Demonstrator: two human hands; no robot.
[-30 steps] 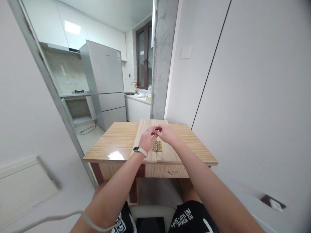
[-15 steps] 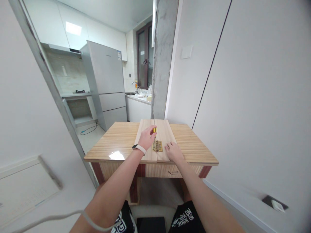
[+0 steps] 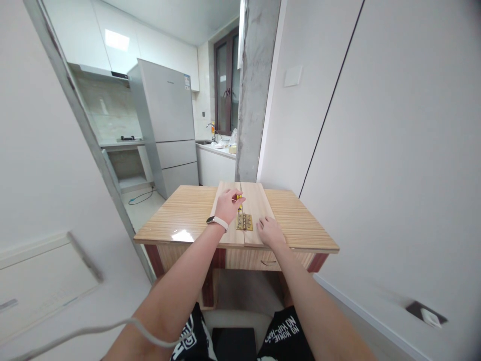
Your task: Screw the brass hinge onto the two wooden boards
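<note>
A brass-coloured hinge point(image 3: 244, 222) lies across the seam between two pale wooden boards point(image 3: 256, 195) on the table. My left hand point(image 3: 228, 204) is closed round the yellow and black handle of a screwdriver point(image 3: 239, 198). The screwdriver stands upright, its tip down at the left leaf of the hinge; whether it sits in a screw is too small to tell. My right hand point(image 3: 269, 231) rests on the right board beside the hinge, fingers loosely bent and lying on the wood, holding nothing visible.
The boards lie on a wood-grain table point(image 3: 176, 210) with a drawer point(image 3: 263, 259) in front. A grey cable point(image 3: 112, 328) crosses near my left forearm. Behind the table stand a fridge point(image 3: 169, 110) and a concrete pillar point(image 3: 255, 90). A white wall point(image 3: 376, 150) rises on the right.
My left hand has turned slightly about the screwdriver handle, its fingers shifting their grip. My right hand stays on the board. The whole view has shifted a little.
</note>
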